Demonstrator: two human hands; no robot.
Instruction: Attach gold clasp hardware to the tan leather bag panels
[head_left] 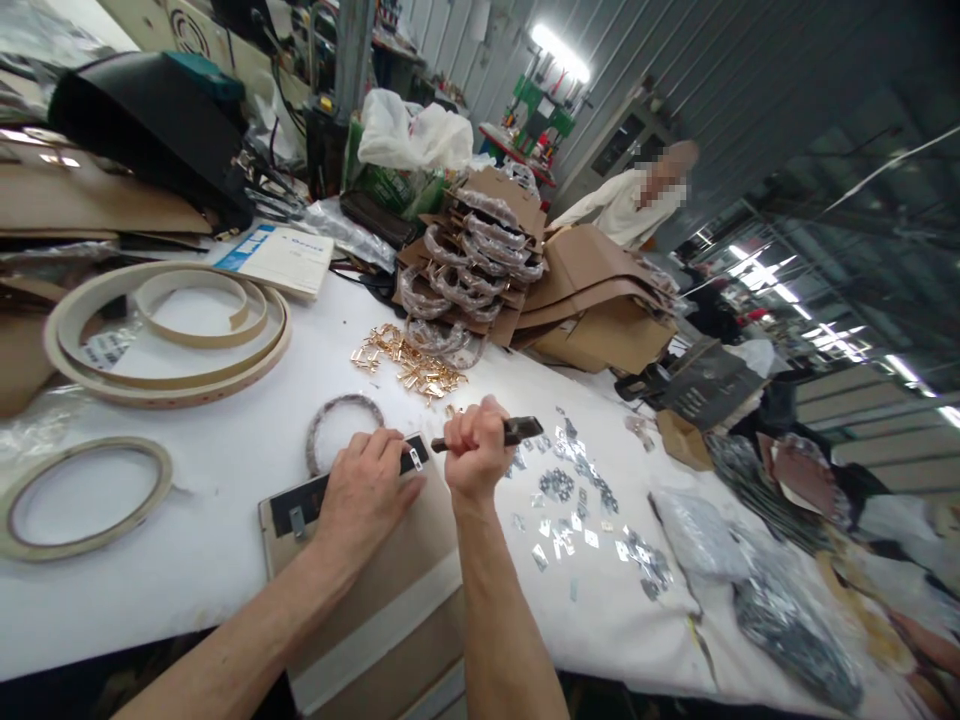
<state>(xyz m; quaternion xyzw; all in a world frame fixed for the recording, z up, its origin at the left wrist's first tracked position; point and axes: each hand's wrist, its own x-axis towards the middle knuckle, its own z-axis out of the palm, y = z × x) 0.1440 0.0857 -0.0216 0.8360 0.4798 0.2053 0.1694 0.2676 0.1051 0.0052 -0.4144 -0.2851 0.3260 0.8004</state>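
My left hand (364,492) is closed on the top edge of a brown panel (375,580) that lies on the white table. A black strip runs along that edge, with a small metal plate (416,459) near my fingertips and another metal piece (298,521) towards the left end. Beyond the edge a plastic-wrapped loop handle (346,402) rests on the table. My right hand (478,447) is wrapped in a fist around a dark hand tool (523,430). Its narrow end points left, close above the panel's corner; its exact kind is unclear.
Gold-coloured fittings (420,372) lie in a heap ahead, with scattered metal plates (559,487) to the right. Tape rolls (90,500) and a coiled strip (172,390) are at left. Behind stand stacked brown panels (592,290) with wrapped handles. A person (626,205) is beyond them.
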